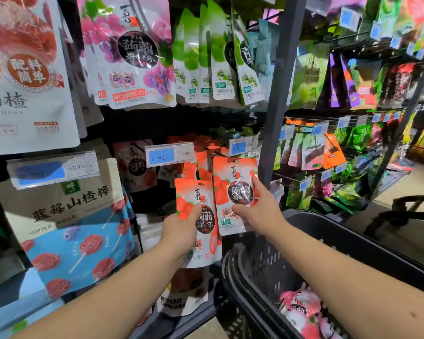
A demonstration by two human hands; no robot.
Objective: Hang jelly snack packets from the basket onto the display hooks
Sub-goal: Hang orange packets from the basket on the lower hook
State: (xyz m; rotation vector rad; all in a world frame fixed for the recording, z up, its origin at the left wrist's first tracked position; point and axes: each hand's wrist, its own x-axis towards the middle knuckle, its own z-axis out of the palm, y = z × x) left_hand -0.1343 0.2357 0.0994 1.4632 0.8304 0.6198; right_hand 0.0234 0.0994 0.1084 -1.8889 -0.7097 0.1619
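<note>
My left hand [181, 228] grips a red strawberry jelly packet [203, 196] by its left edge, upright in front of the lower hook row. My right hand [260, 209] holds a second strawberry jelly packet [233, 182] just to the right and slightly higher, thumb across its front. Behind them, more red strawberry packets [201, 165] hang on a hook under a blue price tag [169, 154]. The dark plastic basket [353, 243] stands at the lower right, with pink jelly packets [301, 307] inside. Whether either packet's hole sits on a hook is hidden.
Green jelly packets [213, 57] and pink-purple ones [130, 52] hang on the upper row. Large hawthorn snack bags [66, 216] fill the left side. A grey upright post [277, 94] separates this bay from another rack of snacks [340, 148] at the right.
</note>
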